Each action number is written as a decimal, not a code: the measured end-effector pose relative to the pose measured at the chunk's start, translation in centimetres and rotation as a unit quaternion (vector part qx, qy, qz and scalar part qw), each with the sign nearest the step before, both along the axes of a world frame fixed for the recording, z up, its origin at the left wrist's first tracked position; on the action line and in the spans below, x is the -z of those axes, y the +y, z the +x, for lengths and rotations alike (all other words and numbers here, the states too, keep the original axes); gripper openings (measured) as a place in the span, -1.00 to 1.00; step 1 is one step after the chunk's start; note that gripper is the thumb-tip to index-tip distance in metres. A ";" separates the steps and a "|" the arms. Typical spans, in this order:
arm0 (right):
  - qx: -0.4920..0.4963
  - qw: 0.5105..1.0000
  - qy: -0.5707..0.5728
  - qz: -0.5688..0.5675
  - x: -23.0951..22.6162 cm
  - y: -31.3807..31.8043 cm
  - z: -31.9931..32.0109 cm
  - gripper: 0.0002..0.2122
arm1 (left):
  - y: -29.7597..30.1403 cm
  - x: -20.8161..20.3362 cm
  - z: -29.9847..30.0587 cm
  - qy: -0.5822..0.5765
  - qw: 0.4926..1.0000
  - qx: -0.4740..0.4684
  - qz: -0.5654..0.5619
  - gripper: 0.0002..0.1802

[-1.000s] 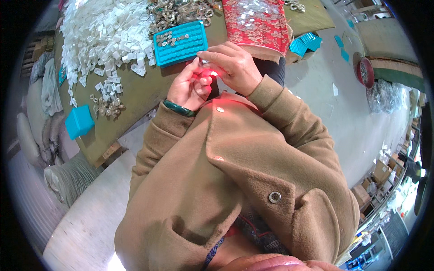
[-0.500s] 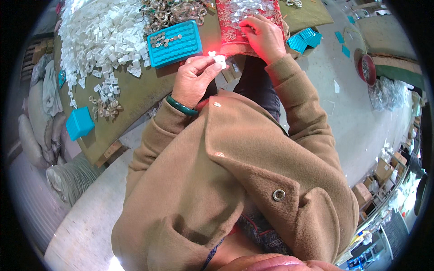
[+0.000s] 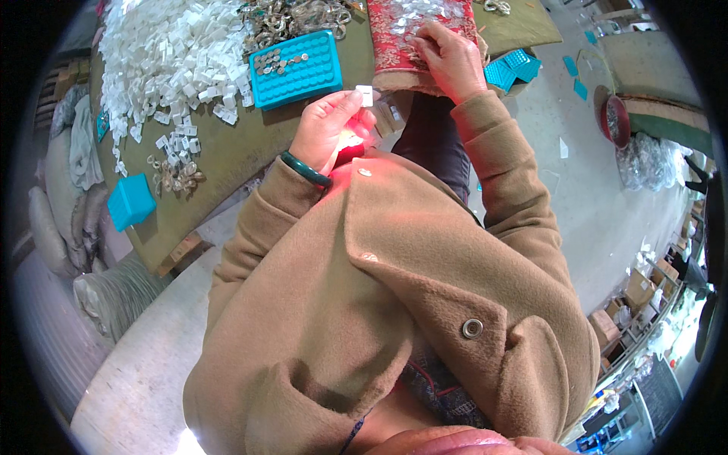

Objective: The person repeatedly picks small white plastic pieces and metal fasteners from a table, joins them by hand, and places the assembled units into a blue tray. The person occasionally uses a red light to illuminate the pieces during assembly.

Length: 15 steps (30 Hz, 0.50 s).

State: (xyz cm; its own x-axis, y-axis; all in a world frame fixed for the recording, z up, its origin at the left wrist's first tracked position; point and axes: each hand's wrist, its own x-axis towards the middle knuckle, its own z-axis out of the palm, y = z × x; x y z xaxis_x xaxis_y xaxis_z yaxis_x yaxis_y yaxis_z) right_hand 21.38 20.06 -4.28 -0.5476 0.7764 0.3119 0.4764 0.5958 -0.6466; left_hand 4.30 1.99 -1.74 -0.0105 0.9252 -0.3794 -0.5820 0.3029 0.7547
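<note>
- A small white square tag is pinched between the thumb and fingertips of the left hand, just in front of the teal plastic tray with rows of round pockets.
- A red glow is seen at the base of that hand, beside a dark green bangle worn on the wrist.
- The right hand is laid, fingers curled, on the red brocade cloth strewn with clear pieces, to the right of the tray; whether anything is gripped cannot be told.
- A heap of white tags is spread left of the tray on the olive-covered table.
</note>
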 end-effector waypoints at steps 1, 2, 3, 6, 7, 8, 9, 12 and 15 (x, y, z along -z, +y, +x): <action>0.006 1.000 0.011 -0.026 0.1 0.1 0.0 -0.82 | 0.0 0.0 0.0 -0.004 1.000 -0.004 -0.013 -0.67; 0.007 0.999 0.035 -0.039 0.3 0.1 -0.1 -0.81 | -0.1 -0.1 0.0 -0.016 1.000 -0.012 -0.011 -0.64; -0.001 0.997 0.068 -0.041 0.5 0.1 -0.2 -0.81 | -0.3 -0.2 0.0 -0.022 0.999 -0.022 -0.023 -0.61; -0.015 0.984 0.137 -0.117 1.0 0.1 -0.8 -0.82 | -0.4 -0.6 -0.3 -0.064 0.997 -0.033 -0.026 -0.57; -0.015 0.978 0.157 -0.139 1.1 0.1 -1.1 -0.82 | -0.5 -0.7 -0.4 -0.086 0.996 -0.034 -0.017 -0.56; -0.004 0.972 0.167 -0.166 1.0 0.1 -1.3 -0.82 | -0.5 -0.7 -0.5 -0.089 0.995 -0.031 -0.015 -0.57; 0.007 0.965 0.176 -0.193 0.9 0.0 -1.4 -0.82 | -0.6 -0.7 -0.6 -0.097 0.995 -0.029 -0.010 -0.58; -0.060 0.994 -0.085 -0.018 -0.3 -0.2 -0.5 -0.77 | -0.7 -0.5 -0.8 -0.095 0.995 -0.028 -0.008 -0.59; -0.095 0.983 -0.147 0.059 -1.1 -0.5 -0.8 -0.69 | -0.8 -0.2 -1.0 -0.098 0.995 -0.023 -0.011 -0.60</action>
